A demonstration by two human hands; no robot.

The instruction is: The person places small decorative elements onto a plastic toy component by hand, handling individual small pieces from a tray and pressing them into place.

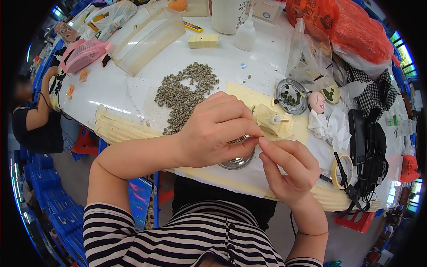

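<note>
Over the near edge of the table, my left hand and my right hand meet fingertip to fingertip. Both are closed in a pinch; whatever lies between the tips is too small to make out. Below my left hand is a round shiny metal dish, partly hidden, with small grey-brown pieces in it. Beyond that hand spreads a loose pile of small metallic-looking pieces. Just past the fingertips stands a cream-coloured block with a thin stick in a white holder on it.
Right of the block lie a metal dish with dark green bits, a pink oval item, crumpled tissue and a tape roll. A clear plastic tray, squeeze bottle and red bag sit farther back. Another person sits left.
</note>
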